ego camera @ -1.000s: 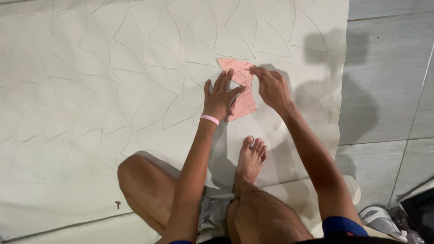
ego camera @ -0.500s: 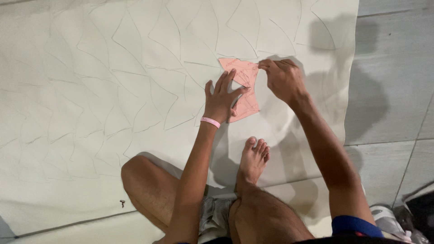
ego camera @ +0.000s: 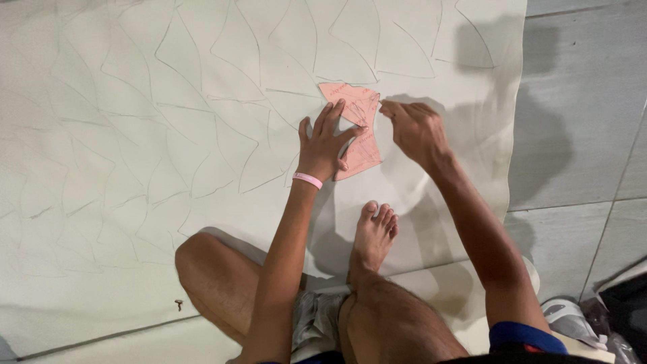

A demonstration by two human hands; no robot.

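The left hand [ego camera: 325,143] is pressing flat, fingers spread, on the pink template [ego camera: 355,128], upper centre of the frame. The right hand [ego camera: 416,128] is pinching closed at its right edge. Beneath is lying the pale sheet [ego camera: 135,135], covered in traced outlines.

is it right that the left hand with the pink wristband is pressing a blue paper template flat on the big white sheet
Not quite: the head view shows the paper template is pink, not blue. The left hand with the pink wristband does press it flat on the big white sheet.
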